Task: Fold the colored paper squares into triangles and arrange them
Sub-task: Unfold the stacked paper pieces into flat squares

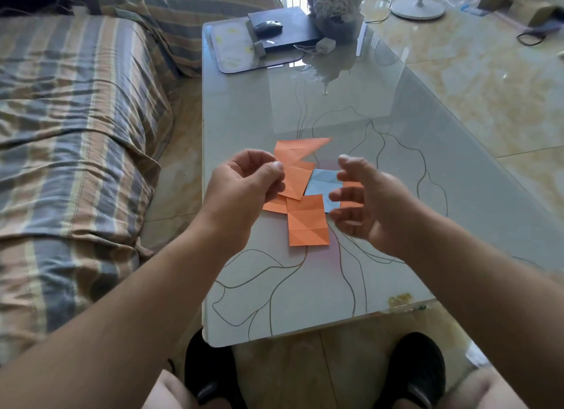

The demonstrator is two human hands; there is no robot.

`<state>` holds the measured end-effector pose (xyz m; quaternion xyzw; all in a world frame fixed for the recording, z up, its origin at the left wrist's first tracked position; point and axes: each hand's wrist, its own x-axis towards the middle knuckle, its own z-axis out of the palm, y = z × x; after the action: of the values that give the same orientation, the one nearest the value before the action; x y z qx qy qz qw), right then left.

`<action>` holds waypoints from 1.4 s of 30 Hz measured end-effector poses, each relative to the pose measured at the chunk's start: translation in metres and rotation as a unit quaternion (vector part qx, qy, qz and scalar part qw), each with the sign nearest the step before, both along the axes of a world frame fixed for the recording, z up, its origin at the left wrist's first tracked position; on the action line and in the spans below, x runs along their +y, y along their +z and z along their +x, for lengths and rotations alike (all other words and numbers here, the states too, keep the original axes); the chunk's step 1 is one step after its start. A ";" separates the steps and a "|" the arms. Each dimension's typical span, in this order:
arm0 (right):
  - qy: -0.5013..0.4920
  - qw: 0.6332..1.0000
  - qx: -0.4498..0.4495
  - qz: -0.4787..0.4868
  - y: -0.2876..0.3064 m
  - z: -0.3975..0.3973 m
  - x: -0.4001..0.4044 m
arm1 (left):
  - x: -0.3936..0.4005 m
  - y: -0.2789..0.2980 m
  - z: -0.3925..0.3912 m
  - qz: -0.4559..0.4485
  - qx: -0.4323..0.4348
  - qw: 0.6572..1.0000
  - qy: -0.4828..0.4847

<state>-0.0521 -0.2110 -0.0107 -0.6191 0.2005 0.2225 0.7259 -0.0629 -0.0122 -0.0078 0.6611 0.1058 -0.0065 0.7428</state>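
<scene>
the left hand (244, 179) pinches a creased orange paper square (294, 178) by its left edge, thumb on top, and holds it above the pale glass coffee table (396, 195); the right hand (363, 204) is released, fingers spread and a little bent, holding nothing, just to the right of the held sheet; so the held paper lies between the two hands, nearer to the left one, and its long side runs away from the person, tilted a little; the free right edge faces the right hand, which is, i judge, the one to take the opposite corner for a diagonal fold; below on the table lie another flat orange paper square (308, 222), a light blue paper square (323, 185) partly under the right fingers, and a folded orange paper piece (302, 147) further away; a further orange bit behind the right hand is probably another sheet, but it is mostly hidden; the lower left orange corner is also cut off by the left hand.
</scene>
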 end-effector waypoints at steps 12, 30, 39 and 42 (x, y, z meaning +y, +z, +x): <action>0.037 0.995 -0.065 0.065 -0.012 -0.012 0.019 | -0.011 -0.009 -0.007 0.011 0.041 0.993 -0.107; 0.214 0.963 -0.060 -0.151 0.000 0.031 -0.058 | 0.002 -0.004 0.014 0.129 0.053 0.983 -0.121; 0.160 0.971 -0.072 -0.161 -0.009 0.039 -0.059 | -0.019 -0.015 0.037 0.108 0.069 0.988 -0.080; 0.122 0.978 -0.074 -0.149 -0.014 0.042 -0.059 | -0.023 -0.020 0.043 0.102 0.074 0.989 -0.076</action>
<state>-0.0096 -0.2700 -0.0247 -0.7551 0.1002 0.2305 0.6055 -0.0204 -0.0356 -0.0281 0.7369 0.1104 -0.1011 0.6592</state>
